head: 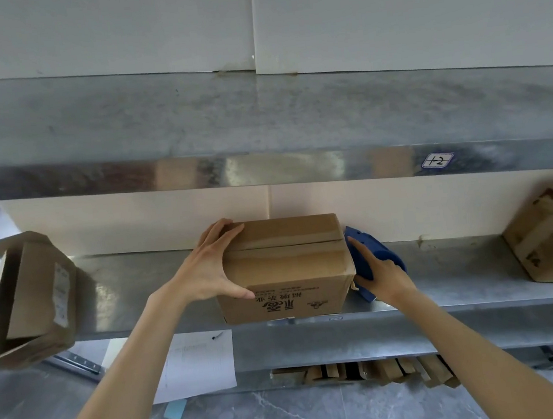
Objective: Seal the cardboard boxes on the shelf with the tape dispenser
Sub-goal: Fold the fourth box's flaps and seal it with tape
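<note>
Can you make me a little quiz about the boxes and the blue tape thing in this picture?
1. True or false: the left hand holds the blue tape dispenser.
2. Which cardboard box lies open: A the left one, B the middle one, C the right one?
3. Fill in: the tape dispenser is at the middle box's ____ end.

Key:
1. False. The right hand grips it, and the left hand holds the middle box.
2. A, the left box.
3. Right.
</note>
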`<state>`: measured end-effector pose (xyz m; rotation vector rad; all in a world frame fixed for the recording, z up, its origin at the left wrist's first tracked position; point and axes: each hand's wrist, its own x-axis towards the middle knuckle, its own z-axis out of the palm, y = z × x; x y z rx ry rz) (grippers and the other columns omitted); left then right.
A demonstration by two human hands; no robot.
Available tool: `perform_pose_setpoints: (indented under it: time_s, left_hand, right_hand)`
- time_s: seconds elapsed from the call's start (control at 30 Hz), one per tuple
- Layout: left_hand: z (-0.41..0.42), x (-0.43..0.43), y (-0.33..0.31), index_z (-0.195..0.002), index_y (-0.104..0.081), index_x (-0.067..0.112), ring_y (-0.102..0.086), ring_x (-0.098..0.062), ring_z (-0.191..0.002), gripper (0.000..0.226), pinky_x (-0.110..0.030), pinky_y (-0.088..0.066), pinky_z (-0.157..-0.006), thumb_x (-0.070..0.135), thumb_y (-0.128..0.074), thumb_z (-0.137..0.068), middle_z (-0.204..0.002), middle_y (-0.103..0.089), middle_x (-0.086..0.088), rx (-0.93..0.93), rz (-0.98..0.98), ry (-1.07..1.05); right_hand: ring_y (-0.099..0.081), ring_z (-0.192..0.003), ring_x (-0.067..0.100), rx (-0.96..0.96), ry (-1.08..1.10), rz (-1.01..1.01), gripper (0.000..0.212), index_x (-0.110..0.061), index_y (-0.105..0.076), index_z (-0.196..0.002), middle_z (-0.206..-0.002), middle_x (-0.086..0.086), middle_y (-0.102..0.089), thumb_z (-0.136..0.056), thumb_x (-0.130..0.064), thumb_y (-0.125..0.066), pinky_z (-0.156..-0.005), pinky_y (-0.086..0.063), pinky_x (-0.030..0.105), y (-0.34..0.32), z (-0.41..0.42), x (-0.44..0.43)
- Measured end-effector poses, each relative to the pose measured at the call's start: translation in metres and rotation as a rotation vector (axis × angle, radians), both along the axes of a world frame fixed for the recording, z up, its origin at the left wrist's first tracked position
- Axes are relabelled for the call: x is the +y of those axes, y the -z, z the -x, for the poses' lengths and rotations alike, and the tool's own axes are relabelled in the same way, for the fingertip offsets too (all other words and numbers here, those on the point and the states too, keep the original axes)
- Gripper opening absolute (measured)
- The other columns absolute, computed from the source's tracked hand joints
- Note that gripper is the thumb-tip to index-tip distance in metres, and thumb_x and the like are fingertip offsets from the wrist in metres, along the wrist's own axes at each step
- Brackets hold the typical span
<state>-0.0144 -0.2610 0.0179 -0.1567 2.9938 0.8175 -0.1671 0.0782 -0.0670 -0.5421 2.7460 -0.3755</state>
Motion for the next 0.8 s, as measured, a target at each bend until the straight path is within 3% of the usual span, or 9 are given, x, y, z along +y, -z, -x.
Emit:
perform_pose_setpoints:
  time_s: [0.13,0.23,0.3,0.33,0.4,0.5,0.67,0.8]
  left_hand:
    - [0.000,0.000,0.001,-0.157,-0.016,0.037,0.000,-0.003,-0.150,0.137,-0.039,-0.020,-0.123,0.062,-0.091,-0.045,-0.162,-0.003,0.019,-0.020,-0.023,-0.004]
    - [-0.001,0.000,0.002,-0.157,-0.014,0.038,0.010,0.002,-0.149,0.144,-0.035,-0.010,-0.123,0.069,-0.089,-0.037,-0.163,0.003,0.021,-0.052,-0.098,-0.006]
    - [-0.002,0.001,0.002,-0.157,-0.015,0.038,0.015,0.006,-0.147,0.149,-0.037,-0.008,-0.124,0.080,-0.082,-0.031,-0.163,0.005,0.024,-0.052,-0.165,-0.015]
    - [-0.002,0.002,0.001,-0.157,-0.016,0.037,0.015,0.008,-0.146,0.150,-0.039,-0.009,-0.124,0.085,-0.078,-0.029,-0.162,0.005,0.025,-0.043,-0.190,-0.025]
    - [-0.002,0.006,0.001,-0.157,-0.019,0.035,0.014,0.008,-0.147,0.150,-0.043,-0.011,-0.125,0.092,-0.071,-0.028,-0.162,0.003,0.025,-0.019,-0.215,-0.056]
    - [0.000,0.015,0.003,-0.156,-0.025,0.033,0.011,0.006,-0.148,0.145,-0.045,-0.013,-0.124,0.096,-0.065,-0.031,-0.163,-0.001,0.024,0.030,-0.256,-0.128]
    - [-0.002,0.026,0.023,-0.152,-0.034,0.031,0.003,0.008,-0.148,0.128,-0.037,-0.016,-0.121,0.093,-0.066,-0.045,-0.163,-0.010,0.024,0.200,-0.331,-0.214]
    - [-0.001,0.027,0.027,-0.151,-0.038,0.028,0.000,0.007,-0.149,0.115,-0.032,-0.016,-0.118,0.087,-0.064,-0.056,-0.162,-0.014,0.024,0.256,-0.367,-0.239]
  right_hand:
    - [-0.060,-0.066,0.021,0.031,0.004,0.046,0.080,-0.049,0.003,-0.153,-0.078,0.005,-0.063,-0.097,-0.048,-0.054,-0.054,-0.050,0.035,-0.020,-0.001,0.009]
    - [-0.052,-0.062,0.017,0.084,-0.022,0.113,0.071,-0.040,-0.012,-0.156,-0.069,0.000,-0.054,-0.099,-0.035,-0.054,-0.053,-0.042,0.032,-0.044,0.002,0.010]
    - [-0.060,-0.087,0.020,0.075,-0.019,0.228,0.066,-0.036,-0.019,-0.155,-0.102,0.005,-0.064,-0.100,-0.028,-0.055,-0.072,-0.049,0.034,-0.060,0.004,0.002]
    - [-0.059,-0.105,0.022,0.078,-0.024,0.302,0.062,-0.035,-0.023,-0.154,-0.121,0.006,-0.060,-0.100,-0.027,-0.055,-0.085,-0.049,0.035,-0.067,0.003,-0.005]
    - [-0.049,-0.127,0.016,0.090,-0.047,0.458,0.054,-0.034,-0.031,-0.150,-0.137,0.001,-0.050,-0.101,-0.031,-0.054,-0.101,-0.043,0.033,-0.079,-0.003,-0.026]
    - [-0.035,-0.132,0.000,0.051,-0.079,0.646,0.048,-0.032,-0.038,-0.146,-0.146,-0.009,-0.041,-0.101,-0.036,-0.053,-0.109,-0.031,0.023,-0.093,-0.018,-0.060]
    - [-0.002,-0.149,-0.002,-0.097,-0.145,0.630,0.050,-0.041,-0.032,-0.148,-0.161,-0.017,-0.020,-0.101,-0.044,-0.048,-0.118,-0.015,0.028,-0.076,-0.027,-0.082]
    - [0.001,-0.146,-0.011,-0.176,-0.086,0.772,0.052,-0.047,-0.034,-0.147,-0.160,-0.025,-0.019,-0.097,-0.051,-0.048,-0.119,-0.012,0.029,-0.071,-0.028,-0.079]
